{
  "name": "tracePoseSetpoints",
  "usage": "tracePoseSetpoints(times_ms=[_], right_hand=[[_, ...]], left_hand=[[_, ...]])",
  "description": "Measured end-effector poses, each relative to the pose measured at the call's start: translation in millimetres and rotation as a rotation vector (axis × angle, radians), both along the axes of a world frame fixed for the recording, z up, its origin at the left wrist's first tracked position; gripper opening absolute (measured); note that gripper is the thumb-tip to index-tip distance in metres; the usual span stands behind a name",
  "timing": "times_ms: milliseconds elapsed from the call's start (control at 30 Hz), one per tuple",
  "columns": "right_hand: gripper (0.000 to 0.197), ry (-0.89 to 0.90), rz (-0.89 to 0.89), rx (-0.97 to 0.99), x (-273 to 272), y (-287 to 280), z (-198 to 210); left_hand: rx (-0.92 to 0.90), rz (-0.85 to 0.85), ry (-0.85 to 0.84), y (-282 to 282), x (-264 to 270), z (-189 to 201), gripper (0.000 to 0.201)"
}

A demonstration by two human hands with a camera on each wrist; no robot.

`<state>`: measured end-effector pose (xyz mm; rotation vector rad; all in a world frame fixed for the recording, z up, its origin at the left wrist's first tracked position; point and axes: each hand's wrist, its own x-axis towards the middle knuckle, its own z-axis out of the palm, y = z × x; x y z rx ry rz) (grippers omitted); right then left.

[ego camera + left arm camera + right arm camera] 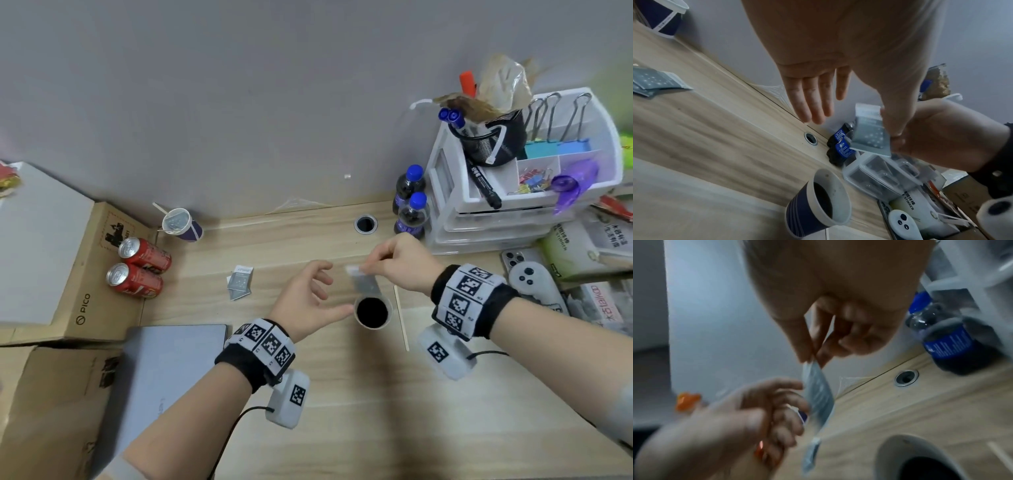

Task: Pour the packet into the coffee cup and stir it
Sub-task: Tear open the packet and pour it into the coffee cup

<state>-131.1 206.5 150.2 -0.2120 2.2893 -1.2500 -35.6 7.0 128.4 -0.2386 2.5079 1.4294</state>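
Observation:
A dark blue paper cup (372,311) of black coffee stands on the wooden desk. My right hand (369,269) pinches the top edge of a grey-blue packet (365,283), which hangs just above the cup's far rim. In the right wrist view the packet (818,394) dangles from thumb and forefinger (813,356) over the cup (920,459). My left hand (334,291) is open left of the packet, fingers spread, thumb close to the cup's rim. In the left wrist view its fingers (812,97) are straight and hold nothing. A wooden stir stick (400,318) lies right of the cup.
Spare packets (239,282) lie to the left, with two red cans (140,270) and a second cup (180,222) beyond. Two cola bottles (411,212) and a white organizer (513,192) stand behind. A laptop (164,370) lies at the near left, a controller (534,284) at the right.

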Motion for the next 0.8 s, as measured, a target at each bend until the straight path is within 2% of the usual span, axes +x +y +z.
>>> tracePoseSetpoints(times_ms=[133,367,567,733,800], right_hand=[[0.014,-0.001,0.028,0.017,2.7,-2.9,3.7],[0.012,-0.009,0.080,0.011,7.5,-6.7,8.9],[0.011,0.024,0.072,-0.014,11.4,-5.3,9.4],[0.011,-0.021,0.063,-0.061,10.6,-6.0,2.7],[0.010,-0.068,0.084,-0.112,9.4,-5.4,3.3]], left_hand=[[-0.015,-0.031,0.013,2.0,-4.1,3.7,0.084],[-0.004,-0.024,-0.004,7.6,-6.6,6.8,0.052],[-0.052,-0.030,0.008,9.1,-5.6,6.1,0.050],[-0.048,-0.081,0.071,8.5,-8.2,6.8,0.017],[-0.042,-0.061,0.096,8.1,-10.8,9.0,0.013]])
